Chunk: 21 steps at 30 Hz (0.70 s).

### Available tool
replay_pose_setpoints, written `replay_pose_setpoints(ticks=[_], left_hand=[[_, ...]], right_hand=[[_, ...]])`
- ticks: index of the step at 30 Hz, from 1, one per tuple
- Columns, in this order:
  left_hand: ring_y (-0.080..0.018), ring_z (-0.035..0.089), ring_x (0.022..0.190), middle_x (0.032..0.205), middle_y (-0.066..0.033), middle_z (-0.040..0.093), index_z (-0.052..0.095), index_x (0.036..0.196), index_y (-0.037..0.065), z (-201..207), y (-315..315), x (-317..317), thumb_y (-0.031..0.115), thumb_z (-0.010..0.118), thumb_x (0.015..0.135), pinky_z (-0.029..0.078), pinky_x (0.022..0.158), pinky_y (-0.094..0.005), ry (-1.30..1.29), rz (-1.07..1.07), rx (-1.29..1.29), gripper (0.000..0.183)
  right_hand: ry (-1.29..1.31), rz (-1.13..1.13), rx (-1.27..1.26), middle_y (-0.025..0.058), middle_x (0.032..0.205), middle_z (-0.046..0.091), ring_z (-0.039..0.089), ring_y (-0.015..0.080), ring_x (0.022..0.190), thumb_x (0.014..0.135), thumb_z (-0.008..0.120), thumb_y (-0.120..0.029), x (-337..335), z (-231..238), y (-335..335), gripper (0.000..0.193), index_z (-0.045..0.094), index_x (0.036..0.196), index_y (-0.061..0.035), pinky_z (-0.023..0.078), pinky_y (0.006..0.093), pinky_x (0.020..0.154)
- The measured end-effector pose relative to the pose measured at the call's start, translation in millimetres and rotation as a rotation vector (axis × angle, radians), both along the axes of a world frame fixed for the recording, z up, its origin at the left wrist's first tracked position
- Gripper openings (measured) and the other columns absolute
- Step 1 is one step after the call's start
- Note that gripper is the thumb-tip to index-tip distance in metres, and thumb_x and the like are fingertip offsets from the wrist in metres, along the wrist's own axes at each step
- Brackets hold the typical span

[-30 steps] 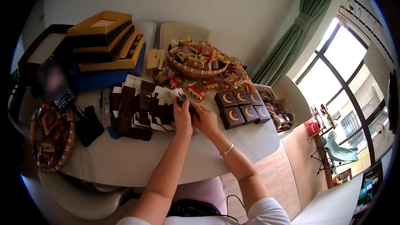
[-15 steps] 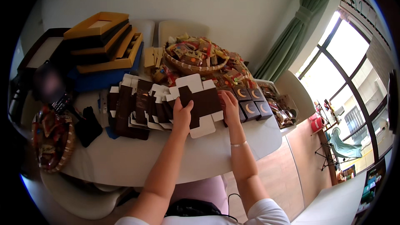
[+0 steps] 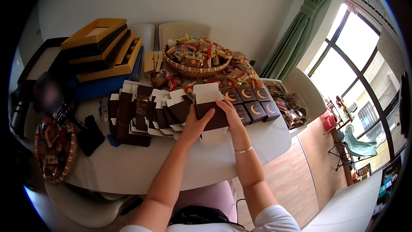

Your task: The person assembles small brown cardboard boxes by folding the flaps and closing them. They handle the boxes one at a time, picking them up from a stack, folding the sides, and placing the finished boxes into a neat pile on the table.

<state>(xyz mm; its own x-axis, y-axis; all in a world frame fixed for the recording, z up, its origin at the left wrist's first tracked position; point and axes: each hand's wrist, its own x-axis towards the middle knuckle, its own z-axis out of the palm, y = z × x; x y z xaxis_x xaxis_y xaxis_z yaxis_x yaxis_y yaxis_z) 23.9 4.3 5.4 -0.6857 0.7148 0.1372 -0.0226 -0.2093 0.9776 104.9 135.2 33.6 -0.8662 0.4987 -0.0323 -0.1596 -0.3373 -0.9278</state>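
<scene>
Gold crescent moons are printed on the dark cube boxes [image 3: 255, 108]. Dark characters are borne on labels of wrapped packets [image 3: 192, 59] in the round wicker basket [image 3: 198, 71]. Small dark print is carried on packets in the left basket [image 3: 68, 163]. Pale lettering, blurred, is shown on the red container [image 3: 329, 122].

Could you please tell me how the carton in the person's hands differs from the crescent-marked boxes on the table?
The carton has white flaps sticking out, while the crescent-marked boxes look closed. The carton is held between the left hand and right hand, whereas the crescent-marked boxes sit grouped on the table. Those boxes each show a crescent on top; the carton shows none on its visible sides. Both have dark outsides.
</scene>
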Motion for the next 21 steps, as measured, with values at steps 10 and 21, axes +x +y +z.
replay_pose_setpoints(ticks=[10, 21], left_hand=[[-0.0186, 0.056, 0.115, 0.126, -0.0122, 0.059, 0.045, 0.135, 0.0, 1, 2, 8, 0.043, 0.058, 0.1, 0.043, 0.098, -0.0309, -0.014, 0.093, 0.131, 0.057], [-0.0252, 0.066, 0.097, 0.11, -0.0196, 0.066, 0.044, 0.132, -0.002, 7, -3, 8, 0.036, 0.058, 0.099, 0.051, 0.083, -0.0351, 0.432, 0.083, 0.15, 0.052]], right_hand=[[0.121, -0.09, 0.165, 0.0045, 0.111, 0.064, 0.061, 0.0098, 0.096, 0.095, 0.069, -0.029, -7, -9, 1, 0.045, 0.056, 0.126, -0.0006, 0.051, 0.0242, 0.078], [0.221, 0.045, -0.217, 0.008, 0.102, 0.067, 0.067, 0.0164, 0.089, 0.094, 0.061, -0.021, 3, -5, 10, 0.029, 0.061, 0.115, -0.0006, 0.056, 0.0297, 0.074]])
